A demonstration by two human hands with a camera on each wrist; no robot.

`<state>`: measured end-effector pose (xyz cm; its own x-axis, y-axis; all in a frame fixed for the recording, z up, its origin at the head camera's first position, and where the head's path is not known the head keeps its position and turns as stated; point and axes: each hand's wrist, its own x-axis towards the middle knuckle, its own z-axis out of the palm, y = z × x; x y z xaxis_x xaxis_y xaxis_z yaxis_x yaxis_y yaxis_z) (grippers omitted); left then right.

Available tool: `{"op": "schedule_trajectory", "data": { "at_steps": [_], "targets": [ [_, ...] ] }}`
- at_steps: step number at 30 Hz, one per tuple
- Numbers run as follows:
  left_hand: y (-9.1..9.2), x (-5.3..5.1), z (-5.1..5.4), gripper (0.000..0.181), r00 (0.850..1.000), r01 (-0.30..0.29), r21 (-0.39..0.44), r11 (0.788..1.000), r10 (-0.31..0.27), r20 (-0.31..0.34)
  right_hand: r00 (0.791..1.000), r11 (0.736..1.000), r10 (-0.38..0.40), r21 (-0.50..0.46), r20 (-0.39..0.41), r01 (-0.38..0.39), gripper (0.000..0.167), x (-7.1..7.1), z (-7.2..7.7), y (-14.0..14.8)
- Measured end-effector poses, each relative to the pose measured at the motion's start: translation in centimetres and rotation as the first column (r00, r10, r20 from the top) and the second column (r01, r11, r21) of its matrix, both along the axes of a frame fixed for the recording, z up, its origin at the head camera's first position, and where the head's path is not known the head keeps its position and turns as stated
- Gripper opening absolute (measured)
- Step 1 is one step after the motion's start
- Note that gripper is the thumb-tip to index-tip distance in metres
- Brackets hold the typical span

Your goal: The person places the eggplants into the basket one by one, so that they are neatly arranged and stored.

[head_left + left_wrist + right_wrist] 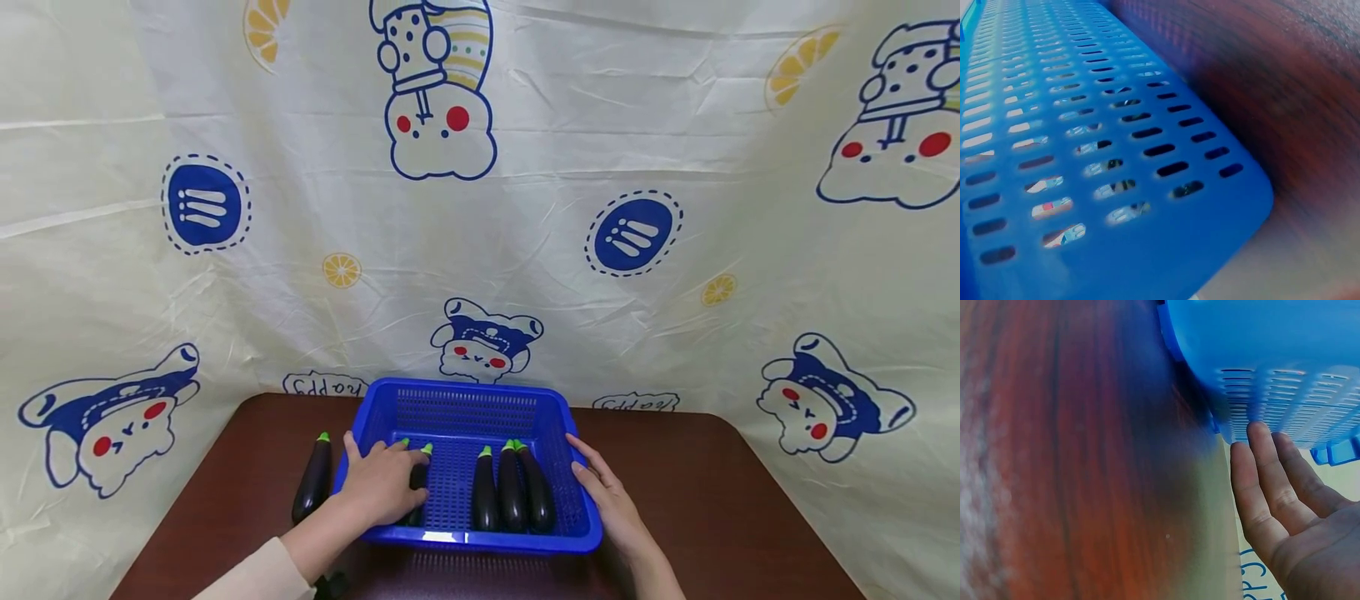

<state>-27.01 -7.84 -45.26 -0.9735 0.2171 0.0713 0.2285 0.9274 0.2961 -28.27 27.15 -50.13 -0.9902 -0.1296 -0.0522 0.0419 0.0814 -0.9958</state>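
A blue perforated plastic basket (465, 537) sits on the table. My left hand (378, 483) reaches over its left side, fingers and thumb bent around an eggplant (417, 477) inside; the hand hides most of that one and another beside it, whose green stem shows. Three more eggplants (512, 492) lie side by side in the basket's right half. My right hand (611, 496) touches the basket's right outer wall with its fingertips; in the right wrist view its fingers (1266, 469) are nearly straight. The left wrist view shows only the basket wall (1116, 237) and tabletop, no hand.
One eggplant (313, 482) lies on the brown table (690, 500), left of the basket. A dark object (330, 586) shows partly under the left forearm; its kind is unclear. A white printed cloth (525, 233) hangs behind the table.
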Motion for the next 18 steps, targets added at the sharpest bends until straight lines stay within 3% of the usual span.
{"op": "schedule_trajectory", "data": {
  "at_steps": [8,18],
  "targets": [
    [-0.9,0.4,0.7,0.038,0.999,0.011,0.029,1.000,-0.010,-0.046,1.000,1.000,0.005,-0.024,0.009,-0.005,0.049,0.0,-0.1,-0.1],
    [-2.5,0.3,2.9,0.030,0.998,0.025,0.156,0.988,-0.014,-0.068,1.000,1.000,-0.004,-0.023,0.010,0.005,0.049,0.1,-0.1,0.0]
  ]
}}
